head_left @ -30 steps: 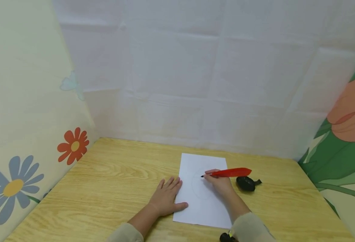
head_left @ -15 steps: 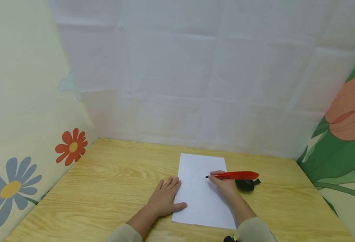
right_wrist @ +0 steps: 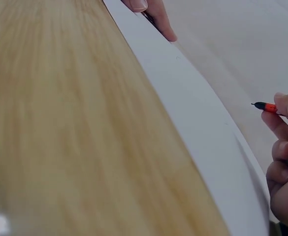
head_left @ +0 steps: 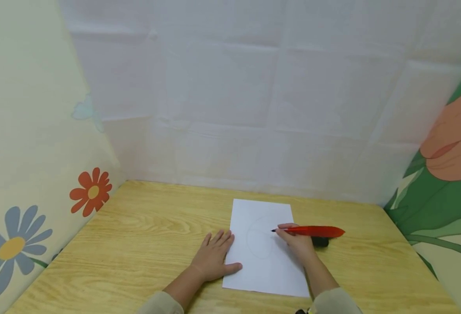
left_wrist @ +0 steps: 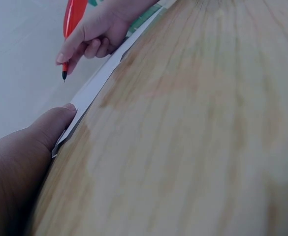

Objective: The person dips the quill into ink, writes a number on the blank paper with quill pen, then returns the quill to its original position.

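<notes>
A white sheet of paper (head_left: 254, 274) lies on the wooden table, with a faint oval pencil-like outline and a line across it. My right hand (head_left: 298, 246) pinches a red feather-shaped pen (head_left: 320, 231) with a black tip, over the right half of the sheet. In both wrist views the pen tip stands above the paper, seen against the backdrop. My left hand (head_left: 212, 257) rests flat at the sheet's left edge, its thumb (left_wrist: 55, 123) on the paper and its other fingers spread on the table beside it.
A rounded black object (head_left: 319, 242) lies right of the sheet, partly hidden behind the right hand and pen. Another small black thing (head_left: 301, 311) shows at the bottom edge by the right sleeve. A white cloth backdrop (head_left: 222, 96) closes off the table's far edge.
My right hand has shifted right across the sheet with the pen, which now covers more of the black object. The left hand has stayed in place on the paper's edge.
</notes>
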A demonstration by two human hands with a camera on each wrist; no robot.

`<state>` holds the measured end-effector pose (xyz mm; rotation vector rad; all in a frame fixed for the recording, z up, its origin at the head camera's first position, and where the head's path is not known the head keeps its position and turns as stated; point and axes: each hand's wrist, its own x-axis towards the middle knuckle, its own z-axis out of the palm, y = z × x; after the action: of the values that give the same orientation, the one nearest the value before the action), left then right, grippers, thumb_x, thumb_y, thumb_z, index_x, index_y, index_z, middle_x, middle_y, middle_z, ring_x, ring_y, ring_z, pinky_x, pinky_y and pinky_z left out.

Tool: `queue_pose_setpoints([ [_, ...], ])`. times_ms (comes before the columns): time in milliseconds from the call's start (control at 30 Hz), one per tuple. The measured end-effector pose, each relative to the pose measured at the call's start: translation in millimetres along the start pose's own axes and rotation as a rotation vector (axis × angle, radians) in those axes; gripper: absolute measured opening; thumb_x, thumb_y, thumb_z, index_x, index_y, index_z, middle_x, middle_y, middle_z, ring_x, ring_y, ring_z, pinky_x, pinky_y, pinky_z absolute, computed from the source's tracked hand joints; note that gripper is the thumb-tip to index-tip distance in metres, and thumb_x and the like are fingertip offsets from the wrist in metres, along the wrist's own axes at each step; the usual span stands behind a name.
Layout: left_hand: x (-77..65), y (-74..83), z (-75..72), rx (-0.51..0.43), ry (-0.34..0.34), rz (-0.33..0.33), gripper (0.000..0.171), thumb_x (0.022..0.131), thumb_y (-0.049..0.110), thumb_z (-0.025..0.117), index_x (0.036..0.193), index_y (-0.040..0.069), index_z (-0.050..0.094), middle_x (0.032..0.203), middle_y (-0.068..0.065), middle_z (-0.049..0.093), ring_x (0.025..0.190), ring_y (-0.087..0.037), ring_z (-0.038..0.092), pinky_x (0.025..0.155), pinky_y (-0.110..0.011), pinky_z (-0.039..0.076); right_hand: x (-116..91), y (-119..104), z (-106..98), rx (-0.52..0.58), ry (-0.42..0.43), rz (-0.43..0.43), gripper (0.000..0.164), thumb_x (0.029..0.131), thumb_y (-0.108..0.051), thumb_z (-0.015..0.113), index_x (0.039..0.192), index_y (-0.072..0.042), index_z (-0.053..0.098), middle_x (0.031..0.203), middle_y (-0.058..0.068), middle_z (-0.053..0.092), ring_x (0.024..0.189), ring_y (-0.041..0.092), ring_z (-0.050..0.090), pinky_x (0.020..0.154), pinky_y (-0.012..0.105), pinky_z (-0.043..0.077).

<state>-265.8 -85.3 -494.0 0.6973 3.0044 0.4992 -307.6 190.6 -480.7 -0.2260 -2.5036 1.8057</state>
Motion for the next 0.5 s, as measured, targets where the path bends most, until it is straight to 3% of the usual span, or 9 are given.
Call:
queue_pose_setpoints([
  [500,-1.1,0.5,-1.6,-0.022,-0.009,-0.003,0.092,0.086,0.07,0.053,0.152,0.008,0.035,0.161,-0.007,0.031,0.151,-0.03,0.022,0.122,-0.058,0.01,-7,1,-18,0.028,0.033,-0.028,0.037,0.082,-0.024,0.08,0.111,-0.002,0.071,0.073,-0.008,0.062,0.063,0.01,0.047,0.057,0.021,0.043],
])
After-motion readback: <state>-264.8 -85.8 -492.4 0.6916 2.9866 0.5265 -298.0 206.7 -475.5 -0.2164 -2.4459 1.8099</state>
